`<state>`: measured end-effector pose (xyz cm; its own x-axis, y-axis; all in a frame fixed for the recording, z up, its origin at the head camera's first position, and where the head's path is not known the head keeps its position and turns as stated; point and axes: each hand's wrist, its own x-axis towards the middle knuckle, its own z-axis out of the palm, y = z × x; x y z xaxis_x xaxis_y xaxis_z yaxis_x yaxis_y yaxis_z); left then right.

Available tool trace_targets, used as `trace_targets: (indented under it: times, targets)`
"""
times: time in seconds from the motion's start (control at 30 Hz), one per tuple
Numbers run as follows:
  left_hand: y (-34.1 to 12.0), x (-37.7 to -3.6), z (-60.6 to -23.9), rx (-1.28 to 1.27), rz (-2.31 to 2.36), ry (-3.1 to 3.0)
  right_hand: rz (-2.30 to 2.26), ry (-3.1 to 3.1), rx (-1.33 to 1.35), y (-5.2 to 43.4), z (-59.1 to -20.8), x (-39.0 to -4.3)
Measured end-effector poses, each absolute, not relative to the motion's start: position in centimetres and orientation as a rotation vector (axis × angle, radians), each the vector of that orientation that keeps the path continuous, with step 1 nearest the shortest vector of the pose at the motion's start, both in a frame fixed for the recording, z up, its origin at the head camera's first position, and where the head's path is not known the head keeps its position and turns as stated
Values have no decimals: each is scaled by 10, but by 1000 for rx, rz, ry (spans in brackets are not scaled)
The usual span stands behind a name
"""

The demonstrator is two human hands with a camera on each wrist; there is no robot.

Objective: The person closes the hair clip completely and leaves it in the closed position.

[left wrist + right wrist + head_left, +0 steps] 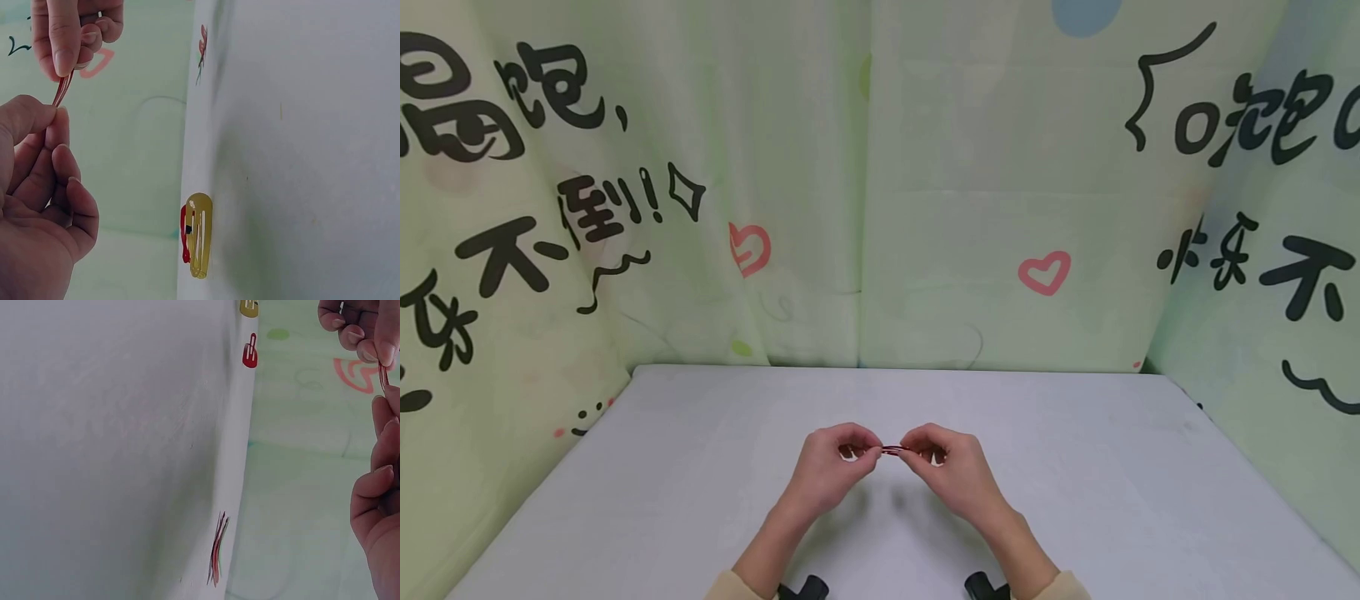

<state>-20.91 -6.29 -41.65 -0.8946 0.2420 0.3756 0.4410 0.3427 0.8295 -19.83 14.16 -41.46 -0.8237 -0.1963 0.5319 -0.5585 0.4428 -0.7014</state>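
A thin, glossy bundle of reddish-brown strands [892,450] is stretched between both hands above the white table. My left hand [831,467] pinches one end between thumb and index finger. The other end is pinched by my right hand [955,468], and only a short length shows between the fingertips. In the left wrist view the strands [62,90] bow slightly, and the other fingers of the left hand are loosely curled.
The left wrist view shows a yellow slotted clip-like piece [200,204] and a red piece [184,237] on the white table [700,500]. A loose bundle of red, dark and green strands [217,550] lies farther right. A printed curtain [820,167] stands behind.
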Motion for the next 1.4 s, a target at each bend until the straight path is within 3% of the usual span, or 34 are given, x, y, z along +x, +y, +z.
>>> trace_targets:
  times: [1.4]
  targets:
    - [-88,-223,-433,-642,-1602,-2584,1276,-2439,755,152,-426,-203]
